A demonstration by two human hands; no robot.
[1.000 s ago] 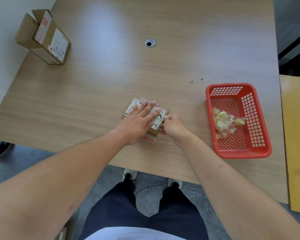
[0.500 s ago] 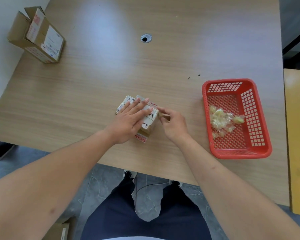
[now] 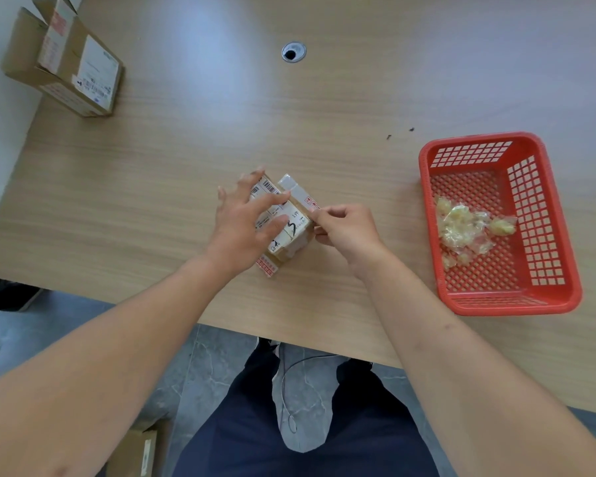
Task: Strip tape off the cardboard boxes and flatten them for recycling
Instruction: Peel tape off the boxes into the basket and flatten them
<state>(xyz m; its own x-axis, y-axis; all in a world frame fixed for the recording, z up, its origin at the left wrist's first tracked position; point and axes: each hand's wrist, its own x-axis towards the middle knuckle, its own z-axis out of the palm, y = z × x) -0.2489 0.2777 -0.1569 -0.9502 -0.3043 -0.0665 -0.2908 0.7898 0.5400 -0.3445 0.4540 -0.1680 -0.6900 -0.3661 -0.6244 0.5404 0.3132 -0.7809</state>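
A small cardboard box [image 3: 291, 232] with white labels and clear tape lies near the table's front edge. My left hand [image 3: 246, 223] rests flat on its top with spread, straight fingers. My right hand [image 3: 346, 227] is at the box's right edge, thumb and forefinger pinching the tape there. A second, larger cardboard box [image 3: 66, 68] with open flaps sits at the table's far left corner.
A red plastic basket [image 3: 544, 235] at the right holds crumpled clear tape [image 3: 465, 230]. A cable hole [image 3: 293, 51] sits in the wooden table [image 3: 186, 139] at the back. Another cardboard piece [image 3: 135, 452] lies on the floor near my legs.
My left hand has spread wider across the box top. My right hand has lifted to the box's right edge and pinches the tape there.
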